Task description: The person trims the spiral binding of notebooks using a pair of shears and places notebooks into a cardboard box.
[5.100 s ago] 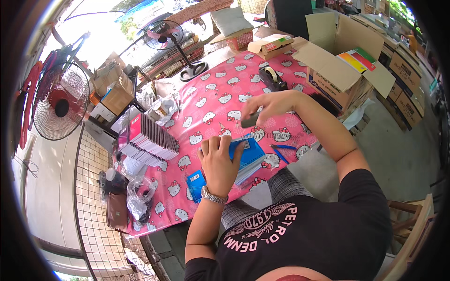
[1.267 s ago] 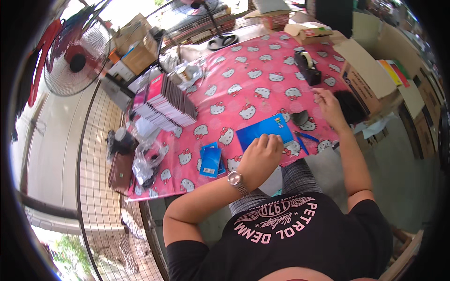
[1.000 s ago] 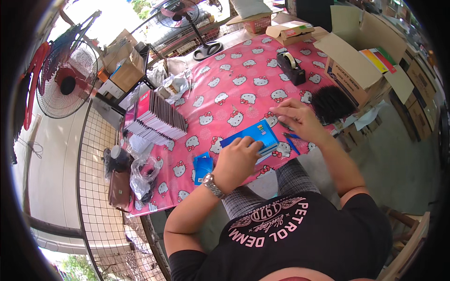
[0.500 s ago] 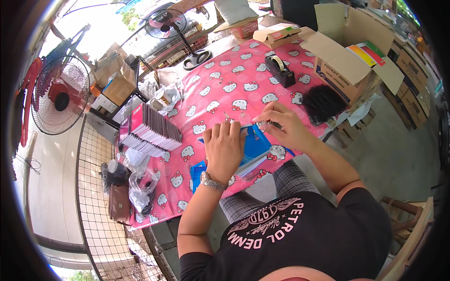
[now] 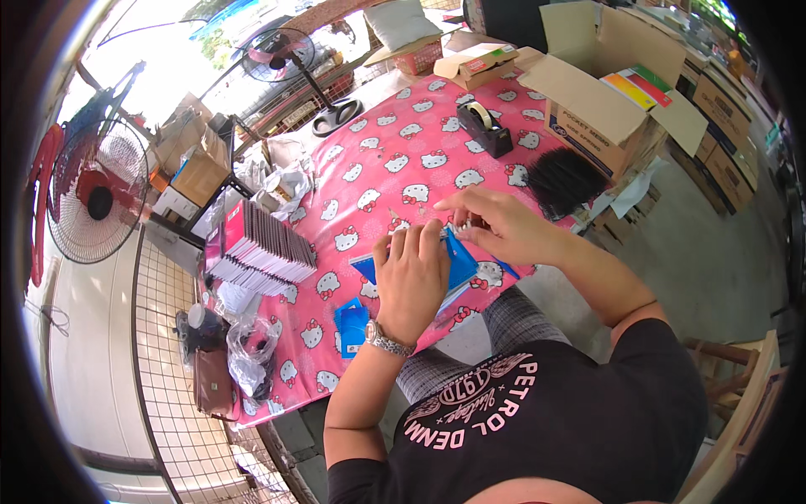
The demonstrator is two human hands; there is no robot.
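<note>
My left hand (image 5: 411, 273), with a metal watch on its wrist, lies over a blue-covered notepad (image 5: 462, 267), its fingers bent onto the far edge and holding the pad against the table. White pages show at the pad's near side. At the pad's upper right corner, my right hand (image 5: 508, 225) has thumb and fingers drawn together around something small and pale; what it is stays too small to make out. Loose blue covers (image 5: 353, 329) lie left of my left wrist. Black binding wires (image 5: 567, 185) are heaped beyond my right hand.
A pink patterned cloth (image 5: 369, 202) covers the table. Stacked notebooks (image 5: 267, 248) and plastic bags (image 5: 250, 340) line its left side. A tape dispenser (image 5: 487, 133), small carton (image 5: 476, 67) and open cardboard box (image 5: 592, 126) stand toward the far right. Two fans (image 5: 99, 202) are at the left and back.
My left hand has shifted slightly right and nearer, uncovering more of the loose blue covers. The right hand's index finger now reaches further out to the left. The view has turned a little.
</note>
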